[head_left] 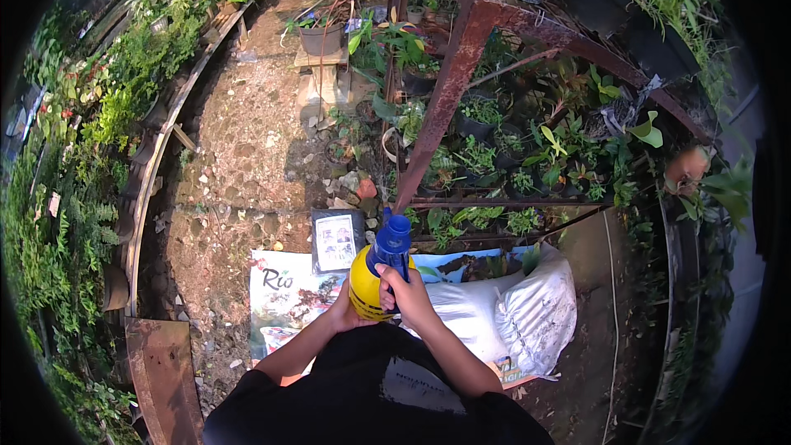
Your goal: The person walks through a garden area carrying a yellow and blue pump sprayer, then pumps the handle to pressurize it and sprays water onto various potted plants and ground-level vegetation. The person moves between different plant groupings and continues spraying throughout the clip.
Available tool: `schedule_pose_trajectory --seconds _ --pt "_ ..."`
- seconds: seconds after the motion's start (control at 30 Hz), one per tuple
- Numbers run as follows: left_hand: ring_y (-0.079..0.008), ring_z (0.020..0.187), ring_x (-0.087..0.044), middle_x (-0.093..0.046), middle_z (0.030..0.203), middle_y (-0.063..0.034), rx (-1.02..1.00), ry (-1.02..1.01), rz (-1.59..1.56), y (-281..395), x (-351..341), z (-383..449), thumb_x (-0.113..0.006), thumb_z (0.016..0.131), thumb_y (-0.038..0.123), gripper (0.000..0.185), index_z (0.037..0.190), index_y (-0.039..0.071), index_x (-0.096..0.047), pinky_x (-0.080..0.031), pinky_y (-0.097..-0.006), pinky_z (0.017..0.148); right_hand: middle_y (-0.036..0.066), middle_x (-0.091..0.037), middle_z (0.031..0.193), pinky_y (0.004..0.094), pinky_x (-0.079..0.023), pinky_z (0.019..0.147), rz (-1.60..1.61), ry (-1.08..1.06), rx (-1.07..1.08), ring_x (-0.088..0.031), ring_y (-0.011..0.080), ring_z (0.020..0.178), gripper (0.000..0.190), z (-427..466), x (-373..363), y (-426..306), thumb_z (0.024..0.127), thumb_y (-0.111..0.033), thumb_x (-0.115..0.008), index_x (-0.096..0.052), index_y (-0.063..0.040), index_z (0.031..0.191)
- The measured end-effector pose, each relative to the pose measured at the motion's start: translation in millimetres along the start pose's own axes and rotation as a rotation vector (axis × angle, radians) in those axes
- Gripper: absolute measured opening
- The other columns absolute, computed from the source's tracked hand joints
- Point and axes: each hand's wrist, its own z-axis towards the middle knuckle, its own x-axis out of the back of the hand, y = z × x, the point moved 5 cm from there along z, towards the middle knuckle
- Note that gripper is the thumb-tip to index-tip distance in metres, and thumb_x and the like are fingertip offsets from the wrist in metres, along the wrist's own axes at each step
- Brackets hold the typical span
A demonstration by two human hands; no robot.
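A yellow pump sprayer bottle (pixel 363 281) with a blue pump head (pixel 393 238) is held upright close in front of my body. My left hand (pixel 347 314) cups the lower left side of the yellow tank. On the other side, the fingers of my right hand (pixel 408 298) wrap around the blue handle, the thumb lying toward the head. The underside of the bottle is hidden. Beneath it lies a printed banner (pixel 287 306). A white woven sack (pixel 476 315), filled and bulging, rests on the banner at the right.
A dark packet with a printed sheet (pixel 337 241) lies ahead. A rusty metal frame (pixel 442 99) rises near the front right, over several potted plants (pixel 482 117). A planter rail (pixel 164 136) borders the left. One potted plant (pixel 321 40) sits on a pedestal.
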Motion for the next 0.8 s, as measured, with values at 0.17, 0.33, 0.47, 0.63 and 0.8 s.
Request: schedule_pose_trajectory --seconds 0.17,0.33,0.47,0.63,0.8 --pt "-0.0215 0.101 -0.058 -0.062 0.103 -0.0048 0.015 0.039 -0.140 -11 11 4 -0.017 0.084 0.076 0.077 0.107 0.015 -0.059 -0.047 -0.0427 0.090 -0.001 -0.043 0.049 0.0227 -0.031 0.040 -0.009 -0.025 -0.038 -0.040 0.0072 0.039 0.031 15 -8 14 0.087 -0.028 -0.062 -0.049 -0.007 0.068" --pt "-0.0185 0.080 -0.062 -0.064 0.083 -0.0036 -0.180 -0.073 -0.304 -17 16 19 -0.026 0.088 0.068 0.064 0.094 0.015 -0.061 -0.051 -0.0375 0.078 -0.001 -0.041 0.048 0.0236 -0.031 0.041 -0.127 -0.021 -0.050 -0.039 0.0082 0.040 0.035 14 -15 26 0.087 -0.029 -0.062 -0.047 -0.008 0.063" --pt "-0.0164 0.066 -0.061 -0.063 0.072 -0.0023 -0.335 -0.007 -0.363 -20 19 22 -0.029 0.091 0.060 0.054 0.089 0.015 -0.059 -0.052 -0.0319 0.066 -0.001 -0.042 0.048 0.0237 -0.032 0.041 -0.127 -0.013 -0.043 -0.039 0.0082 0.039 0.035 14 -15 39 0.087 -0.028 -0.062 -0.047 -0.008 0.062" --pt "-0.0143 0.067 -0.059 -0.062 0.071 -0.0007 -0.459 0.045 -0.499 -35 -1 -10 -0.027 0.092 0.060 0.055 0.093 0.015 -0.059 -0.051 -0.0305 0.066 0.000 -0.042 0.047 0.0244 -0.033 0.041 -0.152 -0.018 -0.059 -0.040 0.0087 0.039 0.035 2 -19 54 0.086 -0.028 -0.062 -0.047 -0.007 0.062" --pt "-0.0145 0.075 -0.062 -0.065 0.078 -0.0001 -0.421 -0.077 -0.377 -57 32 -10 -0.026 0.093 0.056 0.055 0.089 0.014 -0.062 -0.051 -0.0330 0.073 0.001 -0.041 0.046 0.0248 -0.033 0.041 -0.103 -0.038 -0.066 -0.040 0.0098 0.038 0.036 -9 -30 68 0.086 -0.027 -0.062 -0.047 -0.006 0.060"
